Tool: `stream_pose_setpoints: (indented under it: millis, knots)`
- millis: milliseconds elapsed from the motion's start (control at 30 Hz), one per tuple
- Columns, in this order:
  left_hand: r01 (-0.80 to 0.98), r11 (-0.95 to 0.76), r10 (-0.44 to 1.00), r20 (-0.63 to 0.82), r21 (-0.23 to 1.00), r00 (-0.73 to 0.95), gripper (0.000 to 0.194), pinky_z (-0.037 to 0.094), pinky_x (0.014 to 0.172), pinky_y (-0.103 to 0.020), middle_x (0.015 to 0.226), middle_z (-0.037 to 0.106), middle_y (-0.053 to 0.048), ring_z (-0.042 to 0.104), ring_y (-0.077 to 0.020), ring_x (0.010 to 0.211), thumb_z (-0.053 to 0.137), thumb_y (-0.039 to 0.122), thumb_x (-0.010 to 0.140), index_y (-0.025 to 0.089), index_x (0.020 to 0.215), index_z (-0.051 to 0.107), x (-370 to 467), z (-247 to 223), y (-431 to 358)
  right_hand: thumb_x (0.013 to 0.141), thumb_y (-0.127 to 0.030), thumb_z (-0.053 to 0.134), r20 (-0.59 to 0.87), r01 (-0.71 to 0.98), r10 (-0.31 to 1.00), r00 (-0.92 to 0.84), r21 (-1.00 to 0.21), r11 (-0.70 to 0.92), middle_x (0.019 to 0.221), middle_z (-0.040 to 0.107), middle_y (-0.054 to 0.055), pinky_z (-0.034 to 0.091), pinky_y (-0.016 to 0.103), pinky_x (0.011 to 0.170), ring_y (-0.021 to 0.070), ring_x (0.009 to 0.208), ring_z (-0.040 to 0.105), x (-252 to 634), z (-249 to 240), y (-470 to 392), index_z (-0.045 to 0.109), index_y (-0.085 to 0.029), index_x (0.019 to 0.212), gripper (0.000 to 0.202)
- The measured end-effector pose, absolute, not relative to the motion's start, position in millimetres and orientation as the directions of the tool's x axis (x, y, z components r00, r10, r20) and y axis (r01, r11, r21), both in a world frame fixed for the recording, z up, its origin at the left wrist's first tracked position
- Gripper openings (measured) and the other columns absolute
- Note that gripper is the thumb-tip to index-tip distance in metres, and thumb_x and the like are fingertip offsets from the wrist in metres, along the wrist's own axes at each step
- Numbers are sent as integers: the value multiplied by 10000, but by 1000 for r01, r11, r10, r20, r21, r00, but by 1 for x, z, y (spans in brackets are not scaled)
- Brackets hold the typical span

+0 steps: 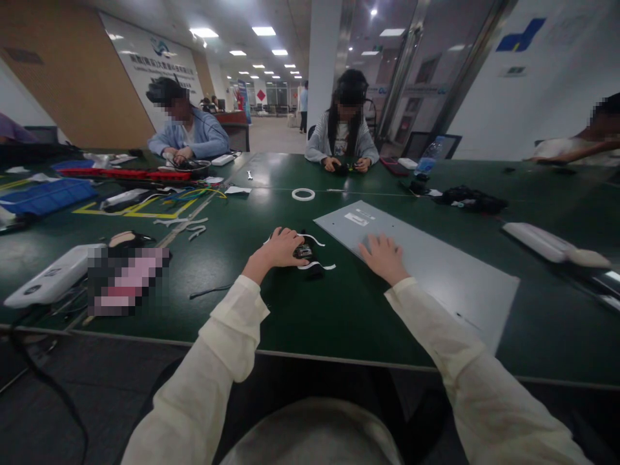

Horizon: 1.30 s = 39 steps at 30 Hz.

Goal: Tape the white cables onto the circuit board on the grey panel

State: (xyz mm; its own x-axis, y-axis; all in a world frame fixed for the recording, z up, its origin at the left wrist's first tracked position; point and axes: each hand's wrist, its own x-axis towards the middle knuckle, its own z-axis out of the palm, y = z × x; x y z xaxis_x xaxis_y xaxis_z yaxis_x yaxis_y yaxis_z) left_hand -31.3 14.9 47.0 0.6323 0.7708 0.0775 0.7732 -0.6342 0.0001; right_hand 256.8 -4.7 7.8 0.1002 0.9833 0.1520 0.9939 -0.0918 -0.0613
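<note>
My left hand is curled over a small black device on the green table, thumb at its near side and fingers at its far side. Part of the device is hidden under the palm. White strips stick out from it to the right. My right hand has its fingers spread over the left part of a flat grey panel and holds nothing. Whether it touches the panel I cannot tell. A white label is on the panel beyond that hand.
A white tape ring lies beyond my hands. To the left are a pink phone-like object, a white device, cables and a blue tray. A black bundle lies to the right. Several people sit around the table.
</note>
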Motion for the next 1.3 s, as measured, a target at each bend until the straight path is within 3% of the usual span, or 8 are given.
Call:
stream_pose_setpoints:
  millis: [233, 667, 967, 1133, 1300]
  knots:
    - [741, -672, 738, 101, 11, 667, 546, 299, 966, -455, 1047, 570, -107, 494, -291, 1023, 530, 629, 731, 174, 1029, 576, -33, 45, 19, 910, -536, 200, 137, 997, 987, 82, -10, -82, 1360, 367, 222, 288, 545, 945, 365, 1230, 338, 261, 2, -3, 391, -148, 1327, 600]
    - [780, -623, 782, 83, 58, 618, 525, 165, 1031, -559, 1122, 582, -98, 460, -306, 1117, 580, 579, 718, 198, 1078, 574, -32, 51, 16, 917, -513, 200, 132, 994, 987, 89, 46, -95, 1379, 349, 226, 286, 525, 952, 352, 1246, 325, 259, 0, -2, 371, -143, 1349, 594]
    - [739, -668, 742, 153, 90, 652, 494, 209, 1033, -497, 1103, 576, -79, 466, -273, 1095, 577, 534, 740, 204, 1108, 565, -33, 64, 10, 925, -494, 203, 111, 999, 993, 38, 33, -42, 1403, 334, 213, 288, 520, 972, 347, 1275, 309, 253, 3, -5, 362, -126, 1363, 594]
    - [743, -669, 736, 157, 28, 658, 486, 232, 1012, -477, 1097, 565, -82, 457, -276, 1090, 595, 494, 738, 204, 1125, 558, -39, 59, 15, 942, -393, 228, 124, 994, 986, -110, 23, 108, 1429, 327, 176, 282, 462, 1026, 320, 1312, 278, 237, 7, -16, 367, -126, 1371, 524]
    - [739, -674, 729, 152, -17, 668, 498, 288, 969, -423, 1090, 554, -86, 455, -268, 1074, 618, 480, 727, 197, 1130, 550, -42, 52, 21, 945, -383, 240, 130, 990, 982, -137, -19, 140, 1441, 318, 165, 270, 461, 1050, 329, 1322, 268, 232, 8, -20, 367, -112, 1380, 528]
